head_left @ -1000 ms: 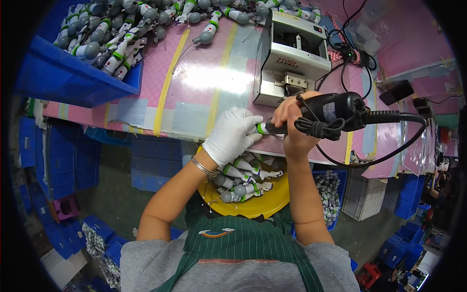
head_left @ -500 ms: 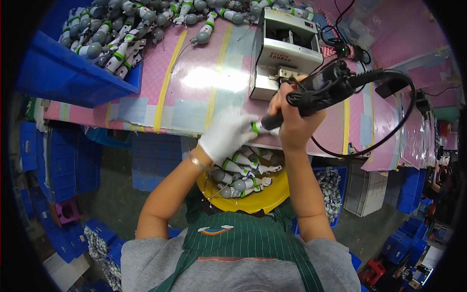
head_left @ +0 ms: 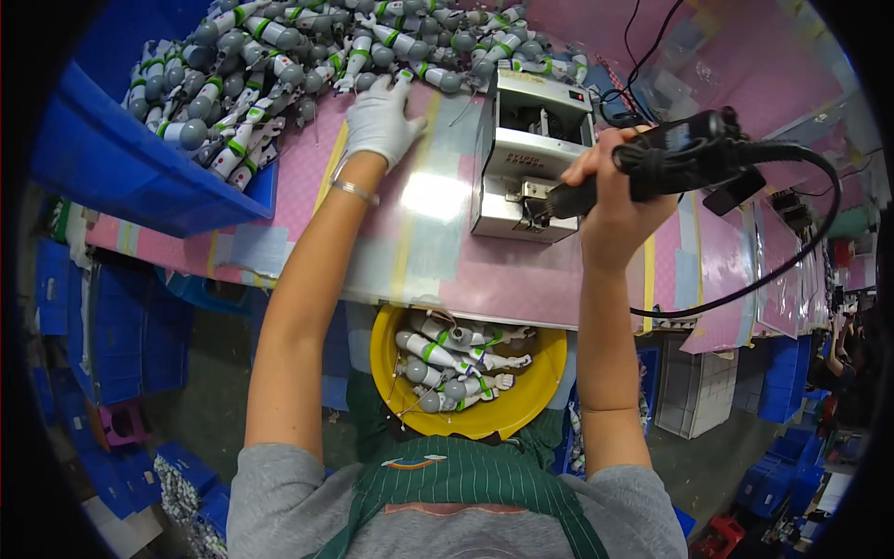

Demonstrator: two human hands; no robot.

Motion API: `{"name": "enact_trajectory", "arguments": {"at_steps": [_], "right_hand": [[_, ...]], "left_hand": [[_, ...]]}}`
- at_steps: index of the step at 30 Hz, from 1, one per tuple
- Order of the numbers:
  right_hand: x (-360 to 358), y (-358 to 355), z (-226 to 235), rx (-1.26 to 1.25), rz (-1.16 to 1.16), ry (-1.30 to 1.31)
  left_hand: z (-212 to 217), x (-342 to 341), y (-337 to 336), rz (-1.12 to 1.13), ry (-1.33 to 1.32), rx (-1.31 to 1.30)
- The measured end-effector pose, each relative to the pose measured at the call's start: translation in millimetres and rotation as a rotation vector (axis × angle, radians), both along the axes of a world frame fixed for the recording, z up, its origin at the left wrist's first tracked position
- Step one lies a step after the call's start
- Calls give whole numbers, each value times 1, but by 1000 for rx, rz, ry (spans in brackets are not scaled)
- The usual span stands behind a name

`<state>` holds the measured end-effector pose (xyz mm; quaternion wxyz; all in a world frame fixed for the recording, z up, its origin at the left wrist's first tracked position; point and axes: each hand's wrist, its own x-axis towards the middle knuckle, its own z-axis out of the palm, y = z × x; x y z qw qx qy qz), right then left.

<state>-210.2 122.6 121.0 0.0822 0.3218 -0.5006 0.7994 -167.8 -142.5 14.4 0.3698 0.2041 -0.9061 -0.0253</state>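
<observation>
My left hand [head_left: 384, 123], in a white glove, reaches over the near edge of a heap of toy arms [head_left: 396, 39], fingers stretched and thumb apart. A green-banded toy arm lies at its fingertips, partly hidden by the hand. In my bare right hand [head_left: 622, 214] is a black corded hand tool [head_left: 684, 154] with a cable bundled along it. The tool's front end is at the metal bracket on the front of a small silver machine [head_left: 503, 172]. Below the table edge, a yellow basin [head_left: 549, 373] holds several white, grey and green toy arms [head_left: 433, 350].
A blue bin [head_left: 154, 172] stands at the left of the table, full of toy arms. The tool's thick cable [head_left: 801, 252] loops down at the right. More blue crates [head_left: 140, 317] stand on the floor at left, and a pale crate [head_left: 698, 391] at right.
My left hand has left the toy arm it held by the tool and moved up to the heap. My right hand has carried the tool up and right, to the machine's front.
</observation>
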Motion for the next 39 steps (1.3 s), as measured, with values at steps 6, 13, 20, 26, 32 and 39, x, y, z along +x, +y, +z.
{"name": "enact_trajectory", "arguments": {"at_steps": [6,13,20,26,32,39], "right_hand": [[-1,-5,-11,120,-9,-17],[6,1,-6,85,23,-84],[30,8,-20,67,128,-205],[44,14,-38,94,162,-179],[49,10,-47,93,177,-161],[40,12,-87,201,107,64]], "left_hand": [[-20,10,-5,91,-60,374],[34,138,86,-257,-190,1114],[-14,128,154,-540,-160,495],[-18,121,172,-529,-133,495],[-16,118,171,-525,-169,505],[-10,114,171,-501,-237,510]]}}
